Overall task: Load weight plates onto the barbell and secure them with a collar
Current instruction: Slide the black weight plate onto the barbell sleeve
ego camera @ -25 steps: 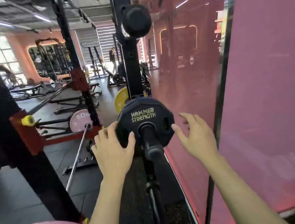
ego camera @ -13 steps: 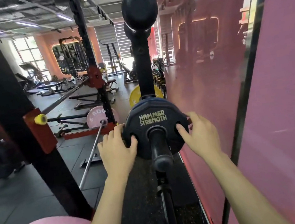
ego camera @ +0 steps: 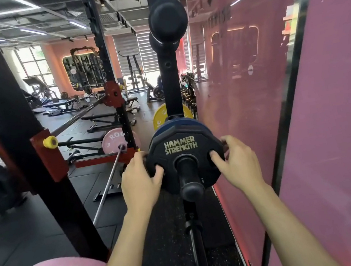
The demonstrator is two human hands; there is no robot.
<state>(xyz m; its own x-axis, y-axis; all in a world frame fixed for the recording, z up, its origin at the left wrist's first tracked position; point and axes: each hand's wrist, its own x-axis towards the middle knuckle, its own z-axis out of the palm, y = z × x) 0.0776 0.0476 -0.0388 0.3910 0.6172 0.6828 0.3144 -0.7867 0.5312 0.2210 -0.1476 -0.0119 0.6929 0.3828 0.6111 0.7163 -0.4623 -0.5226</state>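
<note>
The black Hammer Strength plate (ego camera: 184,154) sat on a horizontal storage peg (ego camera: 189,176) of the upright plate rack (ego camera: 171,83), its lettered face turned toward the camera, with a dark blue plate (ego camera: 175,122) stacked just behind it and a yellow plate (ego camera: 160,115) further back. The left hand (ego camera: 139,180) gripped the plate's left edge, thumb hooked into the left grip cut-out and the other fingers (ego camera: 139,154) curled round the rim. The right hand (ego camera: 236,162) mirrored it on the right edge, thumb in the right cut-out and fingers wrapped behind the rim. Both hands were closed on the plate, none of it yet clear of the peg.

The plate looked like a rubber-coated iron disc: rigid, dense for its size, and with a matte skin that should not have been slippery. Its many-sided rim and the paired cut-outs beside the hub offered the natural holds, and the hands were already on them. The peg's bulbous end cap meant the plate would likely need to be drawn straight off along the peg, kept square so the hub did not bind. The weight would arrive all at once as the hub cleared the cap, so a firm two-handed hold seemed wise.

A barbell (ego camera: 109,185) slanted across the floor to the left, near a pink Rogue plate (ego camera: 115,141). No collar was visible.
</note>
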